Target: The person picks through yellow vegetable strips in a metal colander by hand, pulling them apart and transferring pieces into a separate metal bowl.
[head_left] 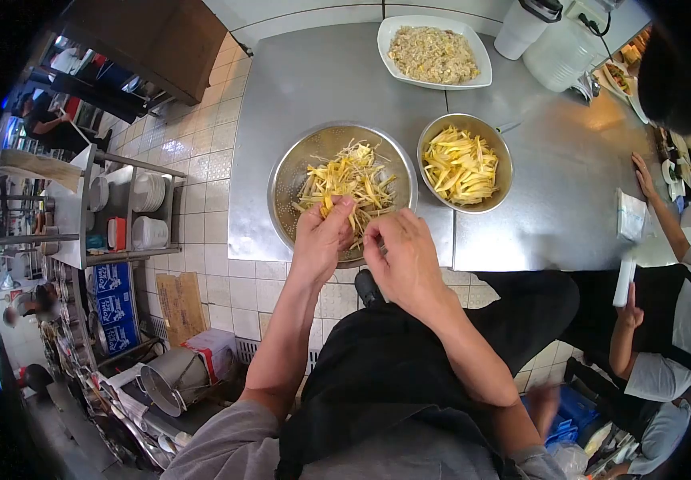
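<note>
My left hand (325,236) is closed in a pinch around a yellow daylily bud (328,206) over the near rim of a perforated metal colander (285,180). Beside it my right hand (401,256) has its thumb and fingers curled together; anything between them is too small to make out. In the colander lies a loose heap of yellow buds and thin pale stems (361,172). To its right a steel bowl (507,156) holds a pile of yellow daylily buds (461,164).
On the steel table (313,72), a white dish (485,68) of fried rice stands at the back, near a white tumbler (521,32) and a plastic jug (557,60). A co-worker's hand (644,176) rests at the right. Shelves with plates (149,192) stand left.
</note>
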`<state>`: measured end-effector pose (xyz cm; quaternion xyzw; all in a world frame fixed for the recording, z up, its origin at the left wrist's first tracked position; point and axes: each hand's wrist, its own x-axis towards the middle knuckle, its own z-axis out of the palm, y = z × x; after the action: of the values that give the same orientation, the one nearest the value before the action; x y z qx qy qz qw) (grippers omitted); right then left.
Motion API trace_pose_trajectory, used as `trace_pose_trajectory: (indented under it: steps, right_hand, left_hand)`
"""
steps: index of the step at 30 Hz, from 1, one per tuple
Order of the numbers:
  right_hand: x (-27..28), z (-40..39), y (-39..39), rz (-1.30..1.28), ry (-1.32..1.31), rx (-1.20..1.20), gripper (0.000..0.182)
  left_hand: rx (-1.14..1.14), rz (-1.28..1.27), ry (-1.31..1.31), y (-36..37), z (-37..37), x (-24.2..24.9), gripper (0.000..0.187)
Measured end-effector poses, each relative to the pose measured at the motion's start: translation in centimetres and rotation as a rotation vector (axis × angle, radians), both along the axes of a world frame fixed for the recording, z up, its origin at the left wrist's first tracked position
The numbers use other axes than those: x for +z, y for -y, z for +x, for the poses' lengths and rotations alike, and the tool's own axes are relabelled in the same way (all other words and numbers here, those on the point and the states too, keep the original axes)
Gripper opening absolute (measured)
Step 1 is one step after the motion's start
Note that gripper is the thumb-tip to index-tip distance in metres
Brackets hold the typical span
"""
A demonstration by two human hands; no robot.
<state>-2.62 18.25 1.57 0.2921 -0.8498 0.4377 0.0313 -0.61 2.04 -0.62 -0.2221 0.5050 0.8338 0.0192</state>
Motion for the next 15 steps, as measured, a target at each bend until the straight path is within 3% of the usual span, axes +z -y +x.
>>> trace_pose_trajectory:
  steps: [6, 8, 10, 12, 15]
  right_hand:
    - [-0.2, 0.8, 0.0, 0.000, 0.028, 0.036, 0.012]
    - [-1.1, 0.3, 0.0, 0.033, -0.075, -0.060, 0.010]
    - [-1.7, -0.4, 0.0, 0.100, -0.120, -0.091, 0.009]
    - [-2.8, -0.3, 0.3, 0.165, -0.166, -0.111, 0.008]
    - [-4.2, 0.1, 0.8, 0.262, -0.215, -0.112, 0.009]
  left_hand:
    - [0.142, 0.034, 0.040, 1.1, -1.9, 0.2, 0.020]
    - [0.083, 0.000, -0.010, 1.9, -2.4, -0.2, 0.020]
    - [0.027, -0.223, -0.013, 1.4, -3.6, 1.9, 0.018]
    - [-0.003, -0.219, -0.004, -0.3, -5.2, 3.6, 0.017]
    - [-0.231, -0.361, -0.083, -4.0, -8.4, 3.9, 0.027]
